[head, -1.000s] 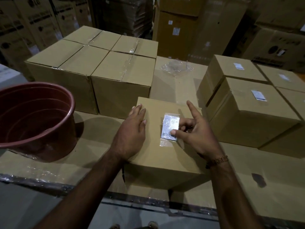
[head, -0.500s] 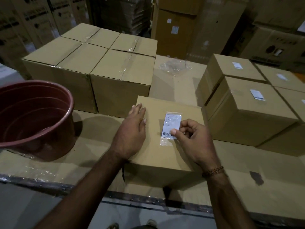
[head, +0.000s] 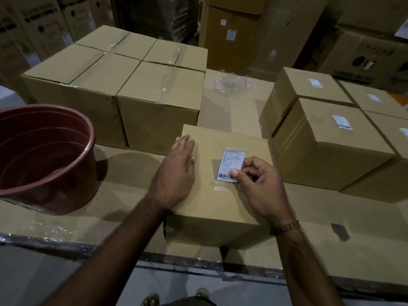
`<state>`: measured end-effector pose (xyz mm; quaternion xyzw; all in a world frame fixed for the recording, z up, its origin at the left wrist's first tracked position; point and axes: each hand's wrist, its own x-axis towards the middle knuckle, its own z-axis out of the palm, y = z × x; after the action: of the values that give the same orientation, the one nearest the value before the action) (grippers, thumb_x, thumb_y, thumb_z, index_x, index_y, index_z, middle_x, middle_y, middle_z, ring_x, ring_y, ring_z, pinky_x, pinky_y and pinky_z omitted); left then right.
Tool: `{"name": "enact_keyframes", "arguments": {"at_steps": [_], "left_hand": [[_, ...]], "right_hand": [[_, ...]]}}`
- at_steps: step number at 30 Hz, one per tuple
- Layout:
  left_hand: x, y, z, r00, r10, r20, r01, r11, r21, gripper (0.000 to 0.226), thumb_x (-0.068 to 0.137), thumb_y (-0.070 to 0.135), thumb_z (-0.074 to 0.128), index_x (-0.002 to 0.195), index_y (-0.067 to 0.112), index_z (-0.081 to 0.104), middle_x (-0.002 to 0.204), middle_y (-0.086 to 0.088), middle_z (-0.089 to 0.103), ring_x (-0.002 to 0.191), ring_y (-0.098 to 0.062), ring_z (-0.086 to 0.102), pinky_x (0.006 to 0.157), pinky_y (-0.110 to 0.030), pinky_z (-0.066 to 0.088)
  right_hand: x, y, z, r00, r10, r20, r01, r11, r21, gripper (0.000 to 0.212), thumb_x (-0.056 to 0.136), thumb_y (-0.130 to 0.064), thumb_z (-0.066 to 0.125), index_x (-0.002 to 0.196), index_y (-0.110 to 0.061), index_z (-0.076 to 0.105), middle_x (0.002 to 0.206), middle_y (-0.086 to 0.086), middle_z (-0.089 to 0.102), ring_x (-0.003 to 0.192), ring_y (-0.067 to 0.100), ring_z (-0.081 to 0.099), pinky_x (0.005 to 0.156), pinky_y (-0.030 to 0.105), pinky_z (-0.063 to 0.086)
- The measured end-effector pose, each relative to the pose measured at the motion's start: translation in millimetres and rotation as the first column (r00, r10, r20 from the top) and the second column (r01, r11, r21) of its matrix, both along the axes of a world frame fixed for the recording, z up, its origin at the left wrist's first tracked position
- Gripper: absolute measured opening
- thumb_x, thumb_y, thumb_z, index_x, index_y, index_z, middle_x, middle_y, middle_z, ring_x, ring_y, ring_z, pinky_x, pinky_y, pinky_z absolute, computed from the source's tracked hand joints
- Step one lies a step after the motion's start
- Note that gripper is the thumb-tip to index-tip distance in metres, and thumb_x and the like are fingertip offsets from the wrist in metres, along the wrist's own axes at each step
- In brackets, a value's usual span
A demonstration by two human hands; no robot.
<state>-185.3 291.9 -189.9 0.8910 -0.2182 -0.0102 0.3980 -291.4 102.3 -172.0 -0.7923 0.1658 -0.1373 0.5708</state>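
Fingers [head: 185,145] of left hand [head: 174,175] straight and together, pressed flat on carton [head: 209,208] top. Right hand [head: 260,182] fingers curled, thumb pressing lower corner of barcode label [head: 230,162]. Label flat on carton; carton on worktop [head: 114,206].

The small plain brown cardboard box [head: 212,208] at the desk's [head: 123,173] front edge has a block of four taped cardboard boxes [head: 136,85] close behind on its left and a cluster of white-labelled cardboard boxes [head: 331,155] just beside it on the right. Between those two an open lane runs back to a crumpled clear plastic film [head: 231,85]. A bare strip of desk separates the box from the round reddish-brown plastic tub [head: 66,195] on the left, and the front right corner is open too.
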Motion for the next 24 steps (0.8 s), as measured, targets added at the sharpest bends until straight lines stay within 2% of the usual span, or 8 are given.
{"name": "enact_keyframes", "arguments": {"at_steps": [6, 11, 24], "left_hand": [[-0.9, 0.7, 0.6, 1.000, -0.002, 0.012, 0.002, 1.000, 0.012, 0.052, 0.111, 0.021, 0.042, 0.162, 0.018, 0.034, 0.172, 0.008, 0.020, 0.159, -0.009, 0.010, 0.120, -0.018, 0.009], [-2.9, 0.1, 4.4, 1.000, 0.003, 0.014, -0.003, 1.000, 0.018, 0.051, 0.112, 0.020, 0.043, 0.162, 0.017, 0.034, 0.172, 0.008, 0.020, 0.159, -0.008, 0.010, 0.117, -0.015, 0.007], [-4.2, -0.9, 7.5, 1.000, 0.014, 0.000, -0.014, 0.999, 0.037, 0.051, 0.112, 0.022, 0.042, 0.162, 0.018, 0.033, 0.172, 0.008, 0.019, 0.159, -0.009, 0.010, 0.118, -0.019, 0.008]], "right_hand": [[-2.5, 2.2, 4.3, 1.000, -0.013, 0.012, 0.013, 1.000, 0.026, 0.010, 0.095, -0.013, 0.078, 0.103, -0.014, 0.072, 0.091, -0.002, 0.082, 0.091, 0.012, 0.079, 0.079, 0.022, 0.059], [-3.5, 2.3, 5.8, 1.000, -0.022, 0.022, 0.021, 0.999, 0.032, 0.011, 0.094, -0.013, 0.079, 0.103, -0.014, 0.073, 0.092, -0.002, 0.082, 0.092, 0.013, 0.079, 0.078, 0.022, 0.060], [-7.6, 5.1, 9.7, 0.998, -0.030, 0.053, 0.026, 0.997, 0.068, 0.011, 0.093, -0.008, 0.078, 0.103, -0.009, 0.073, 0.095, -0.002, 0.082, 0.094, 0.011, 0.079, 0.079, 0.021, 0.061]]}}
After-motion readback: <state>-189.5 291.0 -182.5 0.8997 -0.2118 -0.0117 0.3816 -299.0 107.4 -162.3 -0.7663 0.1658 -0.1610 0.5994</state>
